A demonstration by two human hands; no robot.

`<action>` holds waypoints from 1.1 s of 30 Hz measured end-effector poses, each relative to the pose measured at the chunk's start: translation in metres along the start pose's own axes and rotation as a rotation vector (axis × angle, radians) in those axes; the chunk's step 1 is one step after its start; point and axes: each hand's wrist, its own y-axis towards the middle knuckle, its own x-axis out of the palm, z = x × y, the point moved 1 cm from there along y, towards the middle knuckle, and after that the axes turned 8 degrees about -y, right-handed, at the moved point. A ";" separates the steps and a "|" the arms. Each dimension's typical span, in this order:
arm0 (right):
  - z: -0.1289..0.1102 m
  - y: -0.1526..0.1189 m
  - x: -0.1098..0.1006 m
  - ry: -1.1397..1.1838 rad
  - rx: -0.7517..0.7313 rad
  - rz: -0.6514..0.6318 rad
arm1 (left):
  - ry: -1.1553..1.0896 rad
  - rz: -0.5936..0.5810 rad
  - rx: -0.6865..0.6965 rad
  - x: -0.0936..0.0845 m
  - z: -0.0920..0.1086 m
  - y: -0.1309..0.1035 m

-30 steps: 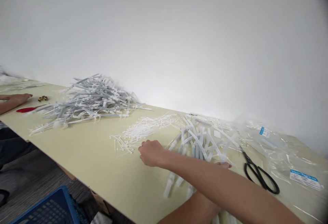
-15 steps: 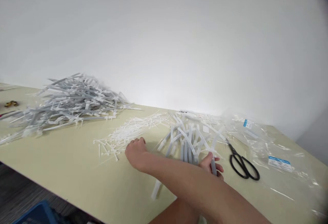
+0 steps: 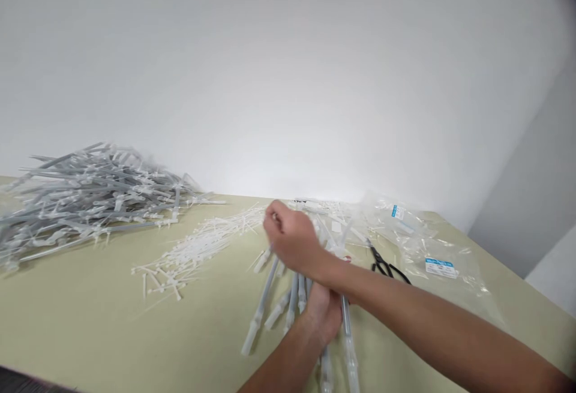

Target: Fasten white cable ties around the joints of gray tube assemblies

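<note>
My right hand (image 3: 292,237) is raised over the tube pieces with its fingers curled closed; what it grips, if anything, is too small to make out. Beneath the right forearm, my left hand (image 3: 328,312) is wrapped round a grey tube (image 3: 346,318) with clear ends, partly hidden by my arm. Several similar tubes (image 3: 261,309) lie fanned out beside and under my hands. To the left of them is a loose heap of thin white cable ties (image 3: 198,249).
A large pile of grey tubes with clear fittings (image 3: 108,189) covers the back left of the table (image 3: 135,345). Black-handled scissors (image 3: 382,264) lie right of my hands, partly behind my forearm. Clear plastic bags with blue-and-white labels (image 3: 468,255) rest farther right.
My right hand has moved from the cable ties up and right, over the tubes, and its fingers are curled. My left hand still holds a tube. The view has shifted to the right.
</note>
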 end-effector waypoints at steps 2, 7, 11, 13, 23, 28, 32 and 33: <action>0.024 -0.012 -0.028 0.144 0.078 0.040 | 0.047 -0.065 -0.026 0.000 0.002 0.003; 0.088 -0.063 -0.078 0.465 0.304 0.192 | 0.103 -0.195 -0.065 0.009 0.014 -0.001; 0.123 -0.113 -0.099 0.743 0.408 0.370 | 0.160 -0.307 -0.010 0.018 0.023 -0.009; 0.133 -0.134 -0.103 0.791 0.480 0.431 | 0.196 -0.344 0.023 0.023 0.026 -0.011; 0.163 -0.169 -0.056 0.837 0.669 0.329 | 0.596 -0.427 0.158 0.033 0.033 -0.012; 0.166 -0.168 -0.037 0.881 0.676 0.312 | 0.813 -0.392 0.199 0.033 0.031 -0.016; 0.162 -0.169 -0.035 0.931 0.629 0.336 | 0.932 -0.356 0.188 0.036 0.027 -0.018; 0.161 -0.170 -0.035 0.938 0.632 0.338 | 0.973 -0.347 0.167 0.034 0.025 -0.018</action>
